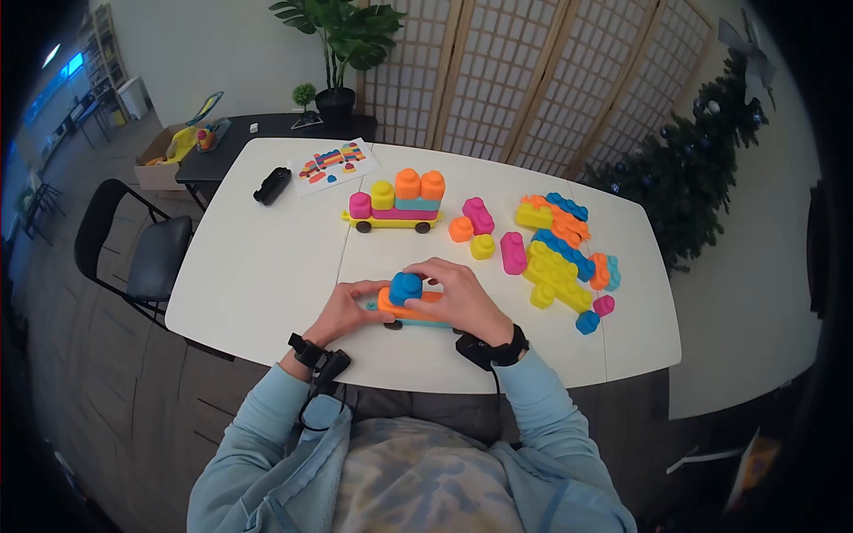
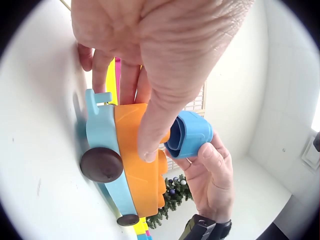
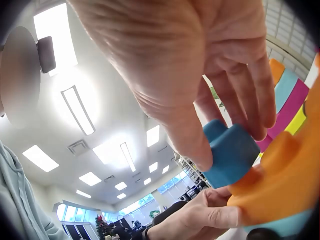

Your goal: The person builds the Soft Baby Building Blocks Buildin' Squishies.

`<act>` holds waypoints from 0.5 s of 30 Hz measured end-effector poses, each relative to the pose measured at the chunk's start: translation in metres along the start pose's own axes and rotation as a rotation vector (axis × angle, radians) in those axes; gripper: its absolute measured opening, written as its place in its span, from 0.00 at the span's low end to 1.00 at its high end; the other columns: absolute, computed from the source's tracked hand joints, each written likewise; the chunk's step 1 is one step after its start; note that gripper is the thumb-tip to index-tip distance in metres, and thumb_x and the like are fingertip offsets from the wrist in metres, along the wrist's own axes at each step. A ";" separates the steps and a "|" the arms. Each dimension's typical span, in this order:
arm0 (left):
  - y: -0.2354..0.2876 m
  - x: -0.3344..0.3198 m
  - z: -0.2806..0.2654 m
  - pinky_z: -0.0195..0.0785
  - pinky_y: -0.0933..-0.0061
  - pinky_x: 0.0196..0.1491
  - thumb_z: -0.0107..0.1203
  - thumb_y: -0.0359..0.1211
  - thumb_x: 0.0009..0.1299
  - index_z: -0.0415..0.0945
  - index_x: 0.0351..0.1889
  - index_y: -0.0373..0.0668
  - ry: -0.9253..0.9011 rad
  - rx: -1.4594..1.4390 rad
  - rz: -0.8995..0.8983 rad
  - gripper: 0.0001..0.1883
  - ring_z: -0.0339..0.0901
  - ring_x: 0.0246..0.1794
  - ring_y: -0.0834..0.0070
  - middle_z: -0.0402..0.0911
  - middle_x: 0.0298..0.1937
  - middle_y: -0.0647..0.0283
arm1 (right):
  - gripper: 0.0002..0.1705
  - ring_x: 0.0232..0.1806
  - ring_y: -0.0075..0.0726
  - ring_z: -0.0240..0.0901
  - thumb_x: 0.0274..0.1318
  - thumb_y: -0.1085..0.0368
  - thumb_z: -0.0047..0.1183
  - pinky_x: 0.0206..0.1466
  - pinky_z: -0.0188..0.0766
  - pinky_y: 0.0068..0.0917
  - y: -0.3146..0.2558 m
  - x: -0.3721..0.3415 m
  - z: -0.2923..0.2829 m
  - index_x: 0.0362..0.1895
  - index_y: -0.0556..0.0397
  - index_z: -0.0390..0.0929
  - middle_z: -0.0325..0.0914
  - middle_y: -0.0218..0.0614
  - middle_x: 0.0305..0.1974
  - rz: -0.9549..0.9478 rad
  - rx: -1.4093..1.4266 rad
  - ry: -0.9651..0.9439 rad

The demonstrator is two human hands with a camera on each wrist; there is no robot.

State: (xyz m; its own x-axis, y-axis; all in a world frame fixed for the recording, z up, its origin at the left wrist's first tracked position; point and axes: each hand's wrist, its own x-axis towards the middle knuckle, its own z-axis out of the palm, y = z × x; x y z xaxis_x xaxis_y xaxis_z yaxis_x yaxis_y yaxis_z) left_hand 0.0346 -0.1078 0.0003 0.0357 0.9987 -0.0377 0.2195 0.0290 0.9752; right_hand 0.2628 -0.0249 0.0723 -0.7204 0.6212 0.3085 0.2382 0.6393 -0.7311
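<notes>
My right hand (image 1: 462, 300) pinches a blue toy block (image 1: 406, 286) between thumb and fingers. In the left wrist view the block's hollow underside faces the studs of a long orange block (image 2: 131, 150), right at the end stud. The orange block lies along a light blue wheeled base (image 2: 101, 125) with dark brown wheels (image 2: 102, 165) and a hitch at one end. My left hand (image 1: 342, 313) grips the orange block at that hitch end, thumb on the near side and fingers on the far side. The right hand hides much of the vehicle in the head view.
Beyond my hands stands a yellow wheeled base (image 1: 391, 223) stacked with pink, yellow, light blue and orange blocks. Several loose blocks, including a pink one (image 1: 513, 253) and a large yellow one (image 1: 555, 277), lie to the right. A picture sheet (image 1: 311, 184) and a black object (image 1: 273, 186) lie far left.
</notes>
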 end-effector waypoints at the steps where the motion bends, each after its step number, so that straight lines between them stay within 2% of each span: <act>1: -0.001 0.000 0.000 0.71 0.69 0.67 0.78 0.27 0.57 0.83 0.61 0.38 0.006 0.015 0.020 0.31 0.82 0.57 0.75 0.88 0.56 0.60 | 0.23 0.48 0.47 0.83 0.52 0.62 0.70 0.53 0.80 0.37 0.002 0.001 0.008 0.53 0.54 0.82 0.84 0.41 0.47 -0.014 -0.007 -0.012; 3: -0.003 0.000 0.000 0.71 0.70 0.66 0.78 0.27 0.57 0.84 0.59 0.37 0.011 0.029 0.038 0.29 0.82 0.56 0.76 0.88 0.55 0.60 | 0.23 0.47 0.52 0.82 0.52 0.62 0.70 0.53 0.80 0.39 0.002 0.002 0.018 0.52 0.54 0.82 0.83 0.42 0.45 -0.036 -0.014 -0.021; 8: 0.003 -0.001 0.001 0.72 0.71 0.62 0.77 0.27 0.58 0.85 0.55 0.36 0.000 -0.008 0.024 0.25 0.81 0.52 0.79 0.89 0.49 0.63 | 0.22 0.44 0.50 0.82 0.51 0.63 0.69 0.51 0.80 0.41 0.000 0.002 0.024 0.51 0.54 0.82 0.81 0.42 0.44 -0.025 -0.082 -0.054; 15: -0.002 0.000 0.002 0.72 0.71 0.62 0.77 0.28 0.57 0.85 0.54 0.36 -0.003 0.014 0.022 0.25 0.81 0.52 0.78 0.89 0.49 0.63 | 0.22 0.42 0.49 0.81 0.52 0.65 0.69 0.49 0.79 0.41 0.001 0.001 0.026 0.52 0.55 0.81 0.79 0.42 0.44 -0.031 -0.077 -0.070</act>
State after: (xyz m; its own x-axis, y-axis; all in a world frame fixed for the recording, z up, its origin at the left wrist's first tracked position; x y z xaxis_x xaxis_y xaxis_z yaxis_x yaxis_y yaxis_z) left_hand 0.0365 -0.1075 -0.0020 0.0436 0.9989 -0.0172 0.2323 0.0066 0.9726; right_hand 0.2453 -0.0351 0.0561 -0.7714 0.5689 0.2852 0.2625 0.6927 -0.6718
